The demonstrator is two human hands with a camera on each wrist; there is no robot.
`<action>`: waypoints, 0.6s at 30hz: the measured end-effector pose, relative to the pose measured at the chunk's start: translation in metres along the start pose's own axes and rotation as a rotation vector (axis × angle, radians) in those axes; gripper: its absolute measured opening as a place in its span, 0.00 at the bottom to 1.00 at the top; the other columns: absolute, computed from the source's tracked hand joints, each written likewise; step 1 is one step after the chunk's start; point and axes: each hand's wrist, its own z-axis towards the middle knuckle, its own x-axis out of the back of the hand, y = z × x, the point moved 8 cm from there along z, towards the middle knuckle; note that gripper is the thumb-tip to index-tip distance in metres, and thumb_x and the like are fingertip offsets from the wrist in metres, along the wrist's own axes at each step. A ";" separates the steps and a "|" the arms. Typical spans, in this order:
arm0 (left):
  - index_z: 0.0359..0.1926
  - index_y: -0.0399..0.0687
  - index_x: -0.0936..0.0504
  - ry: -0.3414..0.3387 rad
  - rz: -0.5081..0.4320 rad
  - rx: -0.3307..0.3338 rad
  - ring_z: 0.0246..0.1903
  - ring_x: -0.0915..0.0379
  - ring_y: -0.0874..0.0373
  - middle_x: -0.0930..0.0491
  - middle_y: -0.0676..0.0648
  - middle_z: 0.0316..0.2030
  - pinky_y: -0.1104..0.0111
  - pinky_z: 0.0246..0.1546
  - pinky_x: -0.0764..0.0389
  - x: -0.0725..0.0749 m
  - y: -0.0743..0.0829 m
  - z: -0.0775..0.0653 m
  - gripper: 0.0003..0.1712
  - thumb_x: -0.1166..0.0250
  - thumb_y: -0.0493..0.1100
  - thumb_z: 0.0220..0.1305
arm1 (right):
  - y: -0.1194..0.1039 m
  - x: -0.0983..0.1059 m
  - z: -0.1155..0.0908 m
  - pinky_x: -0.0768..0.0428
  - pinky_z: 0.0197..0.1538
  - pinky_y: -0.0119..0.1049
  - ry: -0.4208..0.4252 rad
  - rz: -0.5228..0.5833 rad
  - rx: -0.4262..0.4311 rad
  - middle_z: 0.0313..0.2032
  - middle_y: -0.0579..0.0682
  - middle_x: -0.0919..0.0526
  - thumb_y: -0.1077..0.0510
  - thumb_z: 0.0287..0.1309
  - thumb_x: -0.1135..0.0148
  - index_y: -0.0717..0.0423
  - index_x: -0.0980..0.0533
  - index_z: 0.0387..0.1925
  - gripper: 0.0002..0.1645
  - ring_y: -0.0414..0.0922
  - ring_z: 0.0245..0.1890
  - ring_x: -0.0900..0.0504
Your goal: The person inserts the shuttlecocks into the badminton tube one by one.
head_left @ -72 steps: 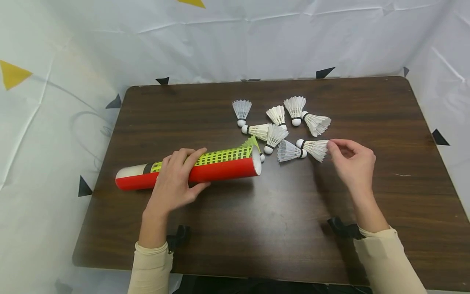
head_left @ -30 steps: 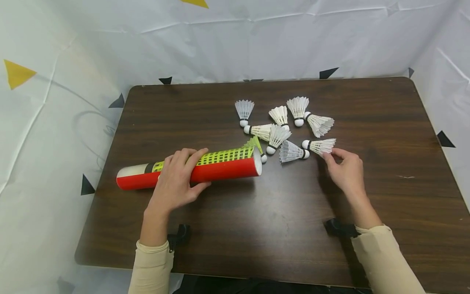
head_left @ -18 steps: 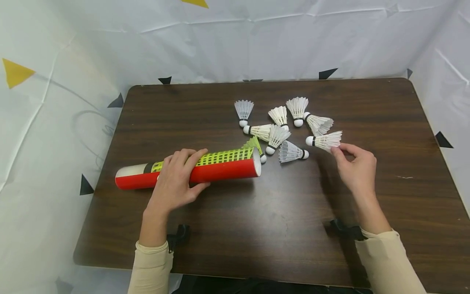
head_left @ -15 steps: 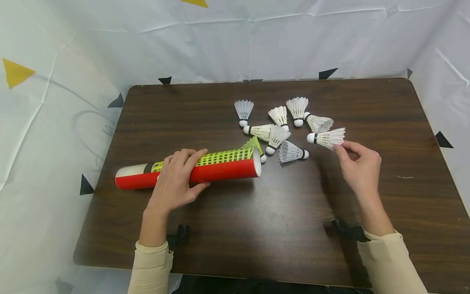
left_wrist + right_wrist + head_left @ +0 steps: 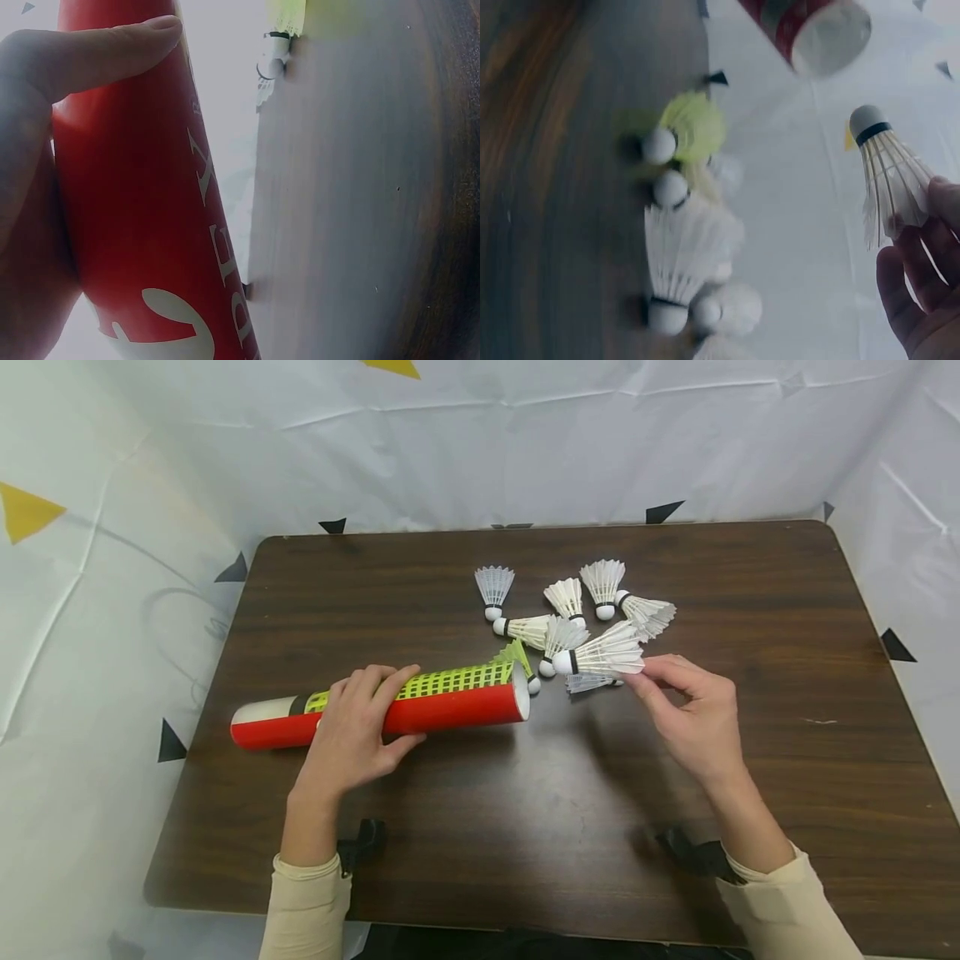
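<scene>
My left hand (image 5: 358,727) grips a red and yellow-green shuttlecock tube (image 5: 461,708) from above, its open end facing right. The left wrist view shows the thumb lying across the red tube (image 5: 135,187). Between thumb and fingers, my right hand (image 5: 693,710) pinches the feather rim of a white shuttlecock (image 5: 603,652). It is held above the table, cork pointing left toward the tube's mouth. In the right wrist view the held shuttlecock (image 5: 892,172) is apart from the tube's open end (image 5: 832,37). Beneath it, another white shuttlecock (image 5: 588,683) is partly hidden.
Several white shuttlecocks lie loosely grouped at mid-table, among them one at the back left (image 5: 493,589) and one at the right (image 5: 647,612). A yellow-green shuttlecock (image 5: 516,656) lies just behind the tube's mouth. White sheeting (image 5: 487,452) rises behind the brown table (image 5: 787,610).
My right hand has lifted the white shuttlecock from the table and carried it left toward the tube, over the shuttlecock lying there. My left hand keeps its grip on the tube, almost unmoved.
</scene>
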 end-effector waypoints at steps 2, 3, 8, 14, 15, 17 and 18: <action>0.70 0.57 0.34 -0.001 0.001 -0.001 0.54 0.34 0.50 0.28 0.47 0.55 0.48 0.55 0.34 0.000 0.000 0.001 0.53 0.20 0.54 0.41 | -0.006 -0.010 -0.002 0.23 0.42 0.27 -0.038 0.028 0.036 0.32 0.55 0.15 0.78 0.47 0.31 0.67 0.15 0.33 0.10 0.39 0.35 0.19; 0.70 0.57 0.34 -0.001 0.002 -0.003 0.54 0.34 0.50 0.28 0.47 0.55 0.48 0.55 0.34 0.001 0.001 0.001 0.53 0.20 0.54 0.41 | -0.009 -0.015 -0.003 0.24 0.43 0.27 -0.051 0.036 0.049 0.32 0.55 0.15 0.78 0.46 0.30 0.66 0.15 0.32 0.11 0.39 0.36 0.19; 0.70 0.57 0.34 0.002 0.000 -0.014 0.54 0.34 0.50 0.28 0.48 0.55 0.48 0.55 0.34 0.000 0.002 0.002 0.53 0.20 0.54 0.41 | -0.016 -0.035 -0.008 0.25 0.50 0.30 -0.109 0.072 0.105 0.31 0.53 0.14 0.79 0.42 0.29 0.65 0.15 0.31 0.13 0.39 0.36 0.19; 0.69 0.57 0.34 0.004 -0.006 -0.014 0.54 0.34 0.50 0.28 0.47 0.55 0.48 0.54 0.34 0.000 0.005 0.002 0.53 0.20 0.53 0.41 | -0.016 -0.052 -0.014 0.25 0.49 0.30 -0.150 0.106 0.140 0.32 0.51 0.14 0.79 0.41 0.28 0.63 0.14 0.32 0.14 0.41 0.36 0.18; 0.69 0.57 0.34 0.004 -0.005 -0.015 0.54 0.34 0.50 0.28 0.47 0.55 0.48 0.54 0.34 0.000 0.005 0.002 0.53 0.20 0.53 0.41 | -0.016 -0.054 -0.015 0.24 0.47 0.29 -0.160 0.109 0.141 0.32 0.51 0.14 0.79 0.41 0.28 0.63 0.14 0.32 0.14 0.41 0.36 0.18; 0.69 0.56 0.34 0.004 -0.006 -0.016 0.54 0.34 0.50 0.28 0.47 0.55 0.48 0.54 0.34 0.000 0.006 0.002 0.53 0.20 0.53 0.41 | -0.016 -0.058 -0.016 0.24 0.46 0.29 -0.176 0.109 0.145 0.33 0.51 0.13 0.78 0.41 0.28 0.63 0.14 0.33 0.15 0.42 0.37 0.17; 0.69 0.56 0.33 0.004 -0.006 -0.017 0.54 0.34 0.50 0.28 0.47 0.55 0.48 0.54 0.34 0.000 0.006 0.002 0.52 0.20 0.53 0.41 | -0.016 -0.060 -0.016 0.23 0.46 0.29 -0.183 0.108 0.148 0.33 0.51 0.13 0.78 0.42 0.27 0.62 0.14 0.33 0.15 0.42 0.37 0.17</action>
